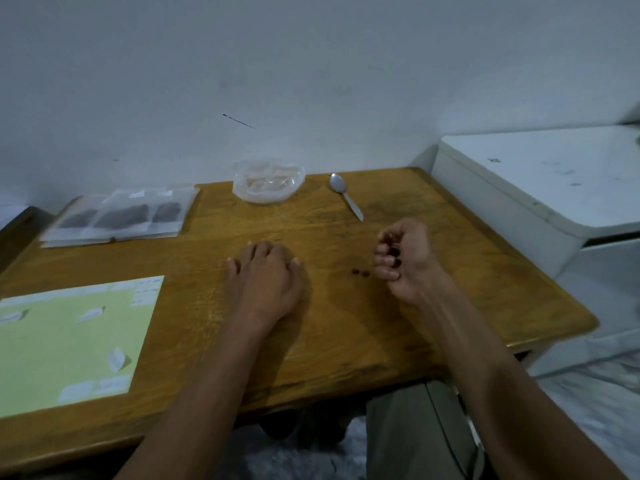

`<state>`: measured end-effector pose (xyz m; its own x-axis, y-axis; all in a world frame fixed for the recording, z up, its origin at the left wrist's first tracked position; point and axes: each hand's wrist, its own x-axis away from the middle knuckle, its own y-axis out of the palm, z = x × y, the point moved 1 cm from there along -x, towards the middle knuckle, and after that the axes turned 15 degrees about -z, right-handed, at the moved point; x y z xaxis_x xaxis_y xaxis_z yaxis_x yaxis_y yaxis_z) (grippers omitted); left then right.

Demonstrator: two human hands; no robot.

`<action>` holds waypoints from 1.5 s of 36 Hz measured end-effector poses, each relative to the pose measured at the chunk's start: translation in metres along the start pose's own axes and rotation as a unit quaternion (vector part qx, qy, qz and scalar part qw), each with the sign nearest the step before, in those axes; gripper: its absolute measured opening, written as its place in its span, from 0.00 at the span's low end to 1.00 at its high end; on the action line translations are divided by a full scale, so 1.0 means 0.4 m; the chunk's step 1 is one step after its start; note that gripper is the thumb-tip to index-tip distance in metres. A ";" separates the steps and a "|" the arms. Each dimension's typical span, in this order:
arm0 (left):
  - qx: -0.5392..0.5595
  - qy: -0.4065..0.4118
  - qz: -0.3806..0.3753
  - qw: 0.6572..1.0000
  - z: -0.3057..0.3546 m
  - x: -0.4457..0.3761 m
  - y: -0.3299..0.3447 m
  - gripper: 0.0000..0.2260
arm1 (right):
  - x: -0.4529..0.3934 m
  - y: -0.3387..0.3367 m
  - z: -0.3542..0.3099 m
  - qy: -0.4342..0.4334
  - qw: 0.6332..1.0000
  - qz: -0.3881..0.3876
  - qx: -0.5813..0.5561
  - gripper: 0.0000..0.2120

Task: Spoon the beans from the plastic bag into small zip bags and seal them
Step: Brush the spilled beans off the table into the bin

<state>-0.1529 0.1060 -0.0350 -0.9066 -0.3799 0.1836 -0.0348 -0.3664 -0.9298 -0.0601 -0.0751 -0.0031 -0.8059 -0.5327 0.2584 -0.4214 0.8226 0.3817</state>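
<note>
Looks like cleanup stage. Crumpled clear plastic bag at far edge of wooden table, seems near empty. Small clear zip bags with dark beans inside lie flat in row far left, probably filled and parked out of way. Metal spoon lies unused beside bag. Right hand curled, cupping few dark stray beans; two more loose beans on table just beside it. Left hand flat, fingers spread, palm down, likely bracing.

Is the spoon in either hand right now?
No. The spoon lies on the table beside the plastic bag, beyond the right hand and apart from the left hand.
</note>
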 end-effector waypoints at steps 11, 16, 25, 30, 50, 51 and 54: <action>-0.007 0.023 0.003 1.000 0.080 -0.014 0.027 0.22 | 0.049 -0.012 0.012 -0.011 0.809 0.024 0.587 0.09; -0.012 0.027 0.000 1.000 0.071 -0.005 0.026 0.23 | 0.044 -0.003 0.013 0.003 0.806 0.039 0.590 0.06; -0.020 0.035 0.001 0.999 0.067 -0.004 0.028 0.23 | 0.067 -0.042 -0.001 0.021 0.999 -0.032 0.028 0.07; -0.021 0.032 0.001 0.999 0.067 -0.005 0.029 0.23 | 0.066 -0.015 0.000 -0.006 0.978 0.030 0.208 0.14; -0.027 0.029 -0.006 0.999 0.072 -0.008 0.027 0.22 | 0.041 0.023 0.038 -0.031 0.805 0.040 0.591 0.07; -0.026 0.028 -0.010 0.999 0.073 -0.007 0.025 0.22 | 0.047 0.021 0.035 -0.029 0.816 0.046 0.575 0.07; -0.027 0.043 -0.010 0.999 0.079 0.001 0.019 0.20 | 0.072 0.010 0.029 -0.025 0.871 0.066 0.485 0.07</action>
<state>-0.1401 0.0763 -0.0321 -0.9382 -0.2977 0.1763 -0.0740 -0.3253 -0.9427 -0.0897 -0.0848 -0.0044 -0.8806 -0.4323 0.1942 -0.4577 0.6694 -0.5852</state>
